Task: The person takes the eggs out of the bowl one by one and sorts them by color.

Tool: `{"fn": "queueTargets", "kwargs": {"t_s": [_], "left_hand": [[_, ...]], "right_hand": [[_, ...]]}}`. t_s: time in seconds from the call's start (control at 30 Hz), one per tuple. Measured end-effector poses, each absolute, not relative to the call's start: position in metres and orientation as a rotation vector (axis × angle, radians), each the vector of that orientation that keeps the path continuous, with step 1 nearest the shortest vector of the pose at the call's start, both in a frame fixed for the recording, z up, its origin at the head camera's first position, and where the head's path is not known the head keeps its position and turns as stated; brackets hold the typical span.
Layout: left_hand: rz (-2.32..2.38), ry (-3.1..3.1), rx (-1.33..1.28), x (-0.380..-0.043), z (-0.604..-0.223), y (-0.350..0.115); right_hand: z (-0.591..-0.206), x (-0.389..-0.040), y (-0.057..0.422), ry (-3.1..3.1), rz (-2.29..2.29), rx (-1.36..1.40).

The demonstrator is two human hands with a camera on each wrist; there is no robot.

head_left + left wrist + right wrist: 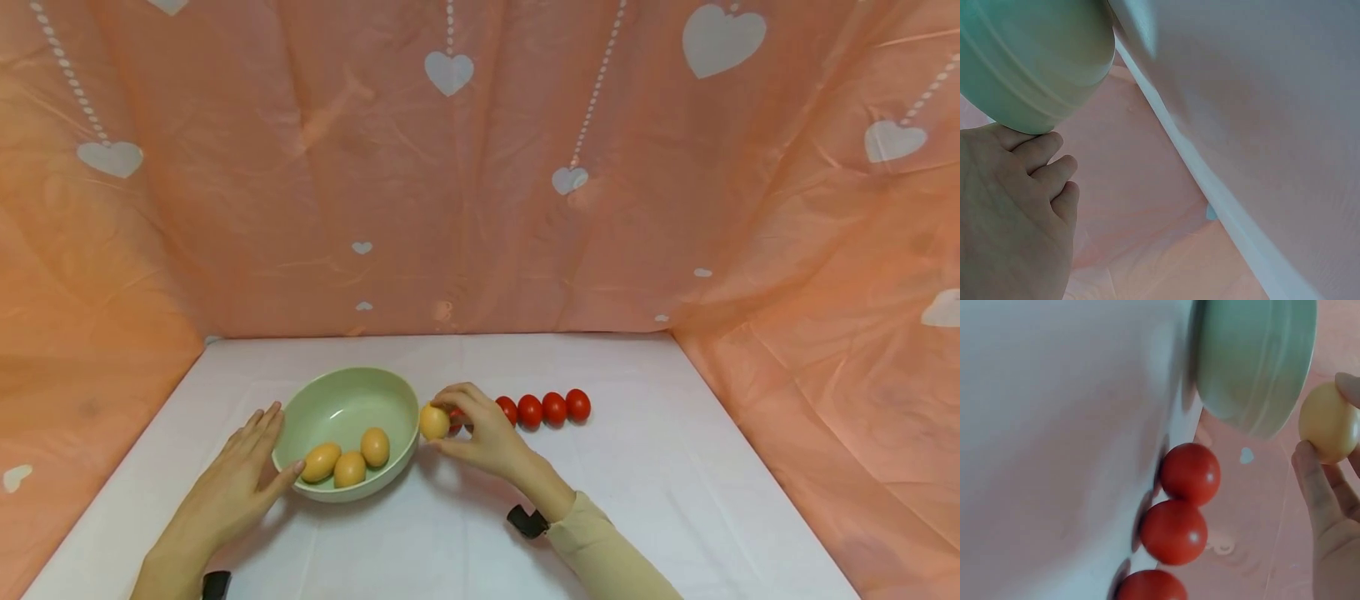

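My right hand pinches a yellowish egg between thumb and fingertips, just off the right rim of a pale green bowl. In the right wrist view the held egg is raised off the table, level with the bowl's upper edge. Three similar eggs lie together inside the bowl at its near side. My left hand rests against the bowl's left side, fingers extended along the outside and thumb at the near rim. In the left wrist view, its fingertips touch the bowl's outer wall.
A row of several red cherry tomatoes runs rightward from behind my right hand; in the right wrist view one tomato lies near the bowl. White cloth covers the table. Orange curtains with white hearts enclose the back and sides.
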State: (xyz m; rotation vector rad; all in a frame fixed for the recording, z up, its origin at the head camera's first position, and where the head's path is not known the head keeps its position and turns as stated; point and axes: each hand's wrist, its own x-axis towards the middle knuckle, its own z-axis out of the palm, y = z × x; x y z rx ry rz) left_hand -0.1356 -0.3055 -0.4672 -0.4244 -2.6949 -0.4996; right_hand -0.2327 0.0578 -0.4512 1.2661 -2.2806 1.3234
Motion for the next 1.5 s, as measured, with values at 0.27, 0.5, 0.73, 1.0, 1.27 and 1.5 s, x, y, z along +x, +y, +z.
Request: {"fn": "queueTargets", "kwargs": {"t_s": [0.27, 0.5, 0.73, 1.0, 1.27, 1.5], "left_hand": [[-0.509, -2.702, -0.415, -0.135, -0.469, -0.306], [-0.505, -2.700, -0.419, -0.135, -0.468, -0.306], [-0.493, -2.688, -0.421, -0.136, -0.468, -0.306], [-0.493, -2.685, -0.422, -0.136, -0.469, -0.306], [-0.497, -2.678, -0.423, -0.137, -0.469, -0.307], [-0.504, -2.677, -0.416, -0.136, -0.468, -0.307]], "right_hand": [[-0.456, -0.225, 0.072, -2.441, 1.325, 1.220], [-0.462, -0.224, 0.078, -2.625, 1.330, 1.242], [-0.463, -0.222, 0.081, -2.814, 1.110, 1.248], [-0.465, -0.222, 0.081, -2.882, 0.992, 1.286], [-0.464, -0.222, 0.080, -2.887, 0.971, 1.294], [-0.464, -0.221, 0.081, -2.892, 0.971, 1.294]]}}
